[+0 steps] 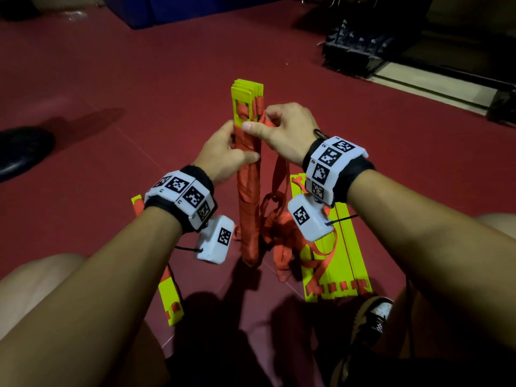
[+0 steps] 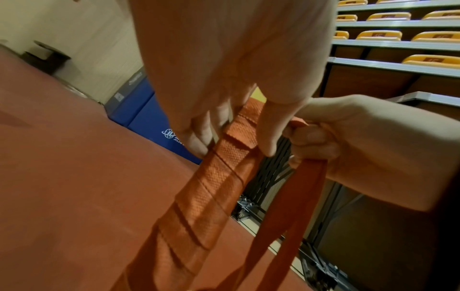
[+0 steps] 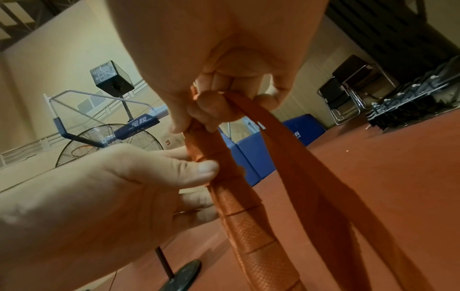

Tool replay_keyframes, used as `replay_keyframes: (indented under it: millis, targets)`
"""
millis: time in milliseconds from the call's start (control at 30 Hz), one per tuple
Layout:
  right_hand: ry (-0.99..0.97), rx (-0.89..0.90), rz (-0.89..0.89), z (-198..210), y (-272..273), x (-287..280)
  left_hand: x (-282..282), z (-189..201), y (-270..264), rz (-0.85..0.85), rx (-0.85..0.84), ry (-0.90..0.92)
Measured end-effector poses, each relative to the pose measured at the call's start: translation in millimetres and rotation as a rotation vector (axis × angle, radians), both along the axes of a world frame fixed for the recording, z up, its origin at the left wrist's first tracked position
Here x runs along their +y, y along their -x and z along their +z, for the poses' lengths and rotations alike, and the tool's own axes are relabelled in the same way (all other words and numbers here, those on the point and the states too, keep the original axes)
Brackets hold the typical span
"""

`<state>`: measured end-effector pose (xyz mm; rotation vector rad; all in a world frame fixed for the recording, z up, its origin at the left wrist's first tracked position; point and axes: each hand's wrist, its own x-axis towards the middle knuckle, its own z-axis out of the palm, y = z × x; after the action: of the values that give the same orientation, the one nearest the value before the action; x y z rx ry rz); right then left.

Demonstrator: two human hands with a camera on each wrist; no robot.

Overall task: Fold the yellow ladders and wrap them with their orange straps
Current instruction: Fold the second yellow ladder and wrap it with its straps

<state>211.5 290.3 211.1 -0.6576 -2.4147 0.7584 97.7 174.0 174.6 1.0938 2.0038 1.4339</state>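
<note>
On red floor (image 1: pixel 139 88) around your knees: flat yellow ladders (image 1: pixel 342 263), loose strap heap (image 1: pixel 282 227). Folded ladder bundle (image 1: pixel 248 90) stands upright between hands, bound in woven orange strap (image 1: pixel 248 202). Left hand (image 1: pixel 223 155) grips bundle; right hand (image 1: pixel 284 129) pinches strap tail.

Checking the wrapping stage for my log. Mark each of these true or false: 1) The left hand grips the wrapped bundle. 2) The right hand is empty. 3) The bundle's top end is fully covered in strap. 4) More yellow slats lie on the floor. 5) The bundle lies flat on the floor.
1) True: the left hand grips the wrapped bundle.
2) False: the right hand holds the orange strap.
3) False: the yellow top end is bare.
4) True: yellow slats lie on the red floor.
5) False: it is held upright.
</note>
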Motion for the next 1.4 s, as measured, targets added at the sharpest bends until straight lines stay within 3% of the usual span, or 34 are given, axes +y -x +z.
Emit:
replay_keyframes:
  millis: [667,900,1200,1400]
  targets:
    - [0.208,0.081,0.000,-3.9,2.3,-5.1,-4.7,-6.2,5.6,0.086,0.066,-0.004]
    - [0.095,-0.008,-0.036,1.0,1.4,-10.0,-5.3,-4.6,-0.5,0.119,0.159,-0.009]
    - [0.071,0.008,-0.052,0.7,2.9,-11.3,-8.4,3.1,-5.9,0.133,0.345,0.035]
    - [-0.014,-0.032,0.035,2.4,3.0,-4.3,-6.1,-0.3,-1.8,0.082,0.247,0.049]
